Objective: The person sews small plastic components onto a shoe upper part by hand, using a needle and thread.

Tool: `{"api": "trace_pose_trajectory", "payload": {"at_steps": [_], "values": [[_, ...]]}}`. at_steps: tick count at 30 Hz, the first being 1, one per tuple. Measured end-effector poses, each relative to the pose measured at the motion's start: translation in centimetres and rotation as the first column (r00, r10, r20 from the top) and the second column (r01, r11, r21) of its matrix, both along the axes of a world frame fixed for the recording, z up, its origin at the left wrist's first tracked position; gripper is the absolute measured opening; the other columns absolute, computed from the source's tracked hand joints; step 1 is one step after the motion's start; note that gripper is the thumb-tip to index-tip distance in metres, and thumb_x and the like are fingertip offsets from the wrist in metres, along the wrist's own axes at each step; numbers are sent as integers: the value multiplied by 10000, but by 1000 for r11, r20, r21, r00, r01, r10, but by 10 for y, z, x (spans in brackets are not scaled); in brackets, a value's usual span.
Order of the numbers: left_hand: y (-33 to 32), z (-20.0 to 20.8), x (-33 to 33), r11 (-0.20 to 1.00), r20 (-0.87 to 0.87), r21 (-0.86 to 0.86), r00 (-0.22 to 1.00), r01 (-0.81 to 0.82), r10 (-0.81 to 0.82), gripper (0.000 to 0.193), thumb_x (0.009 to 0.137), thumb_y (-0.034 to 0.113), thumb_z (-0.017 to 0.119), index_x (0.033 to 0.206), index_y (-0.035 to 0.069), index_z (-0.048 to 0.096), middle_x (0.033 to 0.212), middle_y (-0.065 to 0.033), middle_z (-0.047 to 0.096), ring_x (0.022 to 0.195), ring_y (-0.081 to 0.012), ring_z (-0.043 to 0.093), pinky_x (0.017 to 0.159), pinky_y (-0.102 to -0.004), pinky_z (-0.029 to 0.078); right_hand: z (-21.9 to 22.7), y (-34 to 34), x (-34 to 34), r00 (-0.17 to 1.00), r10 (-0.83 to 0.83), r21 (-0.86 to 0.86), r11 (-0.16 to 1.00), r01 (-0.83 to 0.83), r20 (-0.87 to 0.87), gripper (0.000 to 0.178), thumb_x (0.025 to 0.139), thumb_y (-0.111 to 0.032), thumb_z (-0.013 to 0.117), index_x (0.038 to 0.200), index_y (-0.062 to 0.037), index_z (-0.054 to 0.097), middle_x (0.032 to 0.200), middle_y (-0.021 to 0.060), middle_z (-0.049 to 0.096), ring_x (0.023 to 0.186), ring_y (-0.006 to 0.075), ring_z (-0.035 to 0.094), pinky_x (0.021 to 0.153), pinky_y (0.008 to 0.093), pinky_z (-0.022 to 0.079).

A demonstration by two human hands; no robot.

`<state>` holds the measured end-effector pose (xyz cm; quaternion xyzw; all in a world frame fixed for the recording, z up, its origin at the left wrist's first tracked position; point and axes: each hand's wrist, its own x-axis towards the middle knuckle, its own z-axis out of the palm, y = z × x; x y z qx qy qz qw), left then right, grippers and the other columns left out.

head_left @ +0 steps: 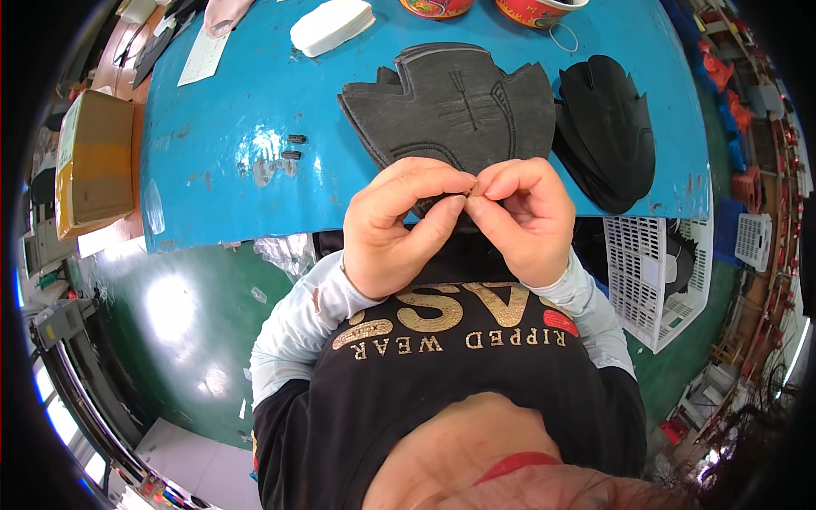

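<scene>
My left hand [399, 223] and my right hand [529, 218] meet fingertip to fingertip over the table's near edge. Thumb and forefinger are pinched together on each. Whatever sits between the fingertips is too small to name. Just beyond them lies a stack of black shaped pieces [450, 110] with stitched lines on the top one, partly covered by my fingers. A second stack of black curved pieces [605, 127] rests to its right. On the left of the table are two small black pieces [293, 146].
The blue table [212, 170] carries a white stack of tissues [331, 27] and two red patterned bowls [535, 10] at the far side. A taped cardboard box [98, 166] stands at the left. A white plastic crate [650, 280] is below the right table edge.
</scene>
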<state>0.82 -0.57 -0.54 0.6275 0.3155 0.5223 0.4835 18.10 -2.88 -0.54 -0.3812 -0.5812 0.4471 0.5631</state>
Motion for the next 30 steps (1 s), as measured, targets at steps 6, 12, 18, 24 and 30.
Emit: {"api": "trace_pose_trajectory", "payload": {"at_steps": [6, 12, 18, 24, 30], "values": [[4, 5, 4, 992, 50, -128, 999, -1, 8, 244, 781, -82, 678, 1011, -4, 658, 966, -100, 658, 893, -208, 655, 772, -308, 522, 12, 9, 16, 884, 115, -318, 906, -280, -453, 241, 878, 92, 623, 979, -55, 461, 947, 69, 606, 851, 87, 577, 765, 241, 490], [34, 2, 9, 828, -403, 549, 904, 114, 143, 327, 670, -130, 661, 965, 10, 653, 899, -117, 616, 844, -287, 634, 731, -354, 521, 11, 65, 45, 865, -237, 196, 967, 164, 442, 149, 863, 23, 662, 958, -41, 567, 840, 53, 643, 749, 142, 645, 676, 274, 517], [41, -8, -1, 864, -440, 478, 895, 157, 80, 312, 643, -116, 643, 918, 32, 656, 830, -108, 621, 706, -282, 624, 607, -357, 502, 6, 85, 48, 752, -178, 226, 973, 40, 635, 157, 828, -33, 690, 927, -65, 572, 791, 63, 647, 689, 240, 647, 615, 323, 502], [46, -6, -11, 898, -433, 392, 901, 199, -11, 301, 659, -112, 625, 921, 31, 660, 838, -112, 624, 693, -272, 616, 602, -343, 494, 6, 87, 44, 733, -136, 198, 980, 3, 667, 175, 817, -28, 695, 931, -77, 572, 778, 54, 651, 682, 239, 648, 608, 328, 503], [45, -1, -8, 910, -467, 374, 884, 181, 16, 296, 668, -107, 625, 927, 31, 664, 839, -108, 623, 686, -267, 614, 597, -339, 495, 5, 89, 49, 711, -89, 197, 978, -71, 697, 174, 847, 33, 693, 957, -32, 574, 841, 31, 662, 660, 93, 609, 602, 225, 481]]}}
